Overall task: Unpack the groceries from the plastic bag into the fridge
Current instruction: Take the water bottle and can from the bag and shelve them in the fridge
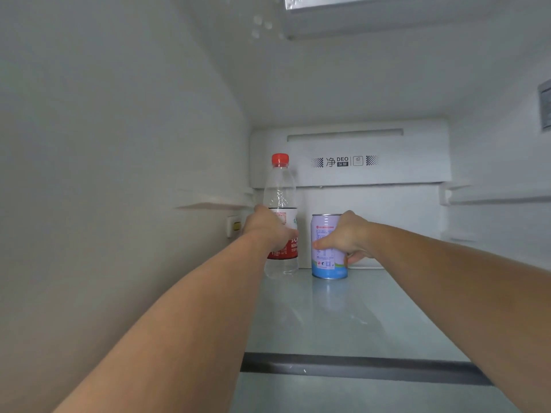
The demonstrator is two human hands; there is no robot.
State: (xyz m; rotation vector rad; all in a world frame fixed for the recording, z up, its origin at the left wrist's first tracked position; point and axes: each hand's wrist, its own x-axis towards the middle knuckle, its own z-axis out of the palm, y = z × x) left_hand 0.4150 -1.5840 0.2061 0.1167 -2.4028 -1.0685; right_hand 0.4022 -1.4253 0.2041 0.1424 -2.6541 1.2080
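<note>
Groceries under placement, head view: a clear plastic water bottle with red cap and red-and-white label and a short lilac-and-blue metal can, both upright on the pale glass fridge shelf, near its rear edge and toward the rear left corner, close to the white back panel. Bottle stands left of the can, just beside it, a narrow gap showing between them. Left hand is wrapped round the bottle at label height; right hand is curled round the can, thumb across its front and fingers behind. Both bases appear to meet the shelf. Judgement: the set-down step for these two items is at or near completion; the next move calls for loosening both holds without tipping, the tall, slender bottle being the likelier to topple, then drawing the arms back past the dark grey front trim. The plastic bag is not in view, so the remaining count cannot be told. Materials: bottle thin, ribbed, transparent, apparently yielding; can rigid, smooth, printed; shelf glossy and reflective, probably slippery; liner walls matt white.
</note>
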